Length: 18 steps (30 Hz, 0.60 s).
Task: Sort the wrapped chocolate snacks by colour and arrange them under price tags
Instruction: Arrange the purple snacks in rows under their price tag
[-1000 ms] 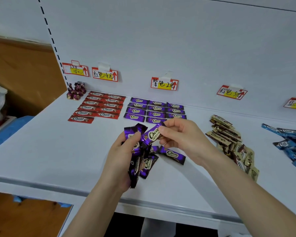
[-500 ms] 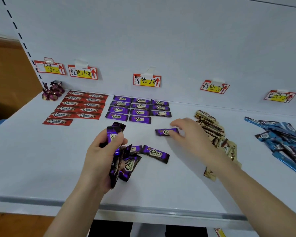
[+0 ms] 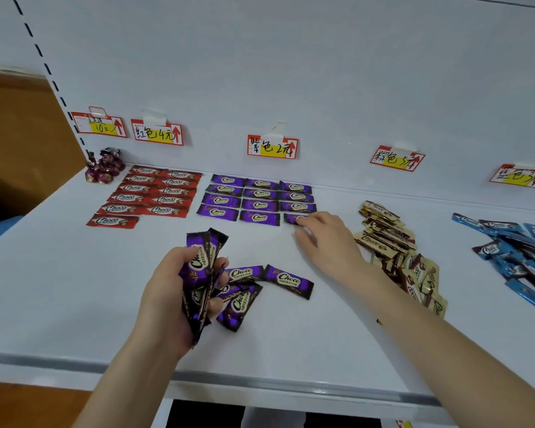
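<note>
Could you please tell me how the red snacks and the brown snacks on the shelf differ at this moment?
The red snacks lie flat in tidy rows; the brown snacks sit in a loose, overlapping heap. The red snacks are on the left, near the back wall; the brown snacks are on the right, beside the right hand. Both carry the Choco name.

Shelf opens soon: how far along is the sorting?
Done: red bars lie in rows under their tag; the purple grid has three full rows. In hand: the right hand pushes a purple bar into the fourth row; the left hand grips several more. Left: loose purple bars by the left hand, plus the brown pile and blue pile, unarranged.
</note>
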{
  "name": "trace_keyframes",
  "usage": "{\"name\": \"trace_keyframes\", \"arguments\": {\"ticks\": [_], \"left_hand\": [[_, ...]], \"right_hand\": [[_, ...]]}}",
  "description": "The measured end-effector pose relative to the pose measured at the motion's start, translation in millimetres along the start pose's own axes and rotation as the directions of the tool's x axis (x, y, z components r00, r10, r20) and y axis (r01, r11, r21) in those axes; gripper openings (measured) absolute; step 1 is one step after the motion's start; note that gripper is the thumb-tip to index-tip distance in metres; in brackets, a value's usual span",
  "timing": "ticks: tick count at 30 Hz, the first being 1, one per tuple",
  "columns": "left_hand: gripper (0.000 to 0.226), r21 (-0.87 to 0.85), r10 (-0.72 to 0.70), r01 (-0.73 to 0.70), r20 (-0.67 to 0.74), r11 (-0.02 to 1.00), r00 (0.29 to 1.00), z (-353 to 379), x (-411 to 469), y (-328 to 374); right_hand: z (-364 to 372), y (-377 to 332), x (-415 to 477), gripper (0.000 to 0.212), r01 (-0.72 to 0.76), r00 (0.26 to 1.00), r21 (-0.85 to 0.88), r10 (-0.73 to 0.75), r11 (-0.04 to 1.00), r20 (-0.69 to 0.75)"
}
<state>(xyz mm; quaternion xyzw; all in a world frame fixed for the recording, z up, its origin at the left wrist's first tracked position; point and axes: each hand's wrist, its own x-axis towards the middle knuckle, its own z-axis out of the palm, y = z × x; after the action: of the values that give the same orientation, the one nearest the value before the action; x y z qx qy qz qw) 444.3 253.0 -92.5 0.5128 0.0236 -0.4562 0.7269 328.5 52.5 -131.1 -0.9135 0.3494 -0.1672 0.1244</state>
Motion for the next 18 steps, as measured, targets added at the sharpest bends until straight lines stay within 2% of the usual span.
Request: {"name": "trace_keyframes", "arguments": {"ticks": [6,18], "left_hand": [[0.016,0.035,0.021,-0.021,0.011,0.999,1.0,-5.1,0.5,-0.6],[0.023,0.055,0.069,-0.071,0.04,0.996,0.997,-8.8,3.8,-2.8]], "right_hand": [[5.0,-0.7,-2.3,0.03,0.024,0.998,-0.019,-0.025,1.0,-0.055],[8.8,-0.5,-1.4,0.03,0.035,0.996,-0.029,-0.037,0.999,-0.081]]}}
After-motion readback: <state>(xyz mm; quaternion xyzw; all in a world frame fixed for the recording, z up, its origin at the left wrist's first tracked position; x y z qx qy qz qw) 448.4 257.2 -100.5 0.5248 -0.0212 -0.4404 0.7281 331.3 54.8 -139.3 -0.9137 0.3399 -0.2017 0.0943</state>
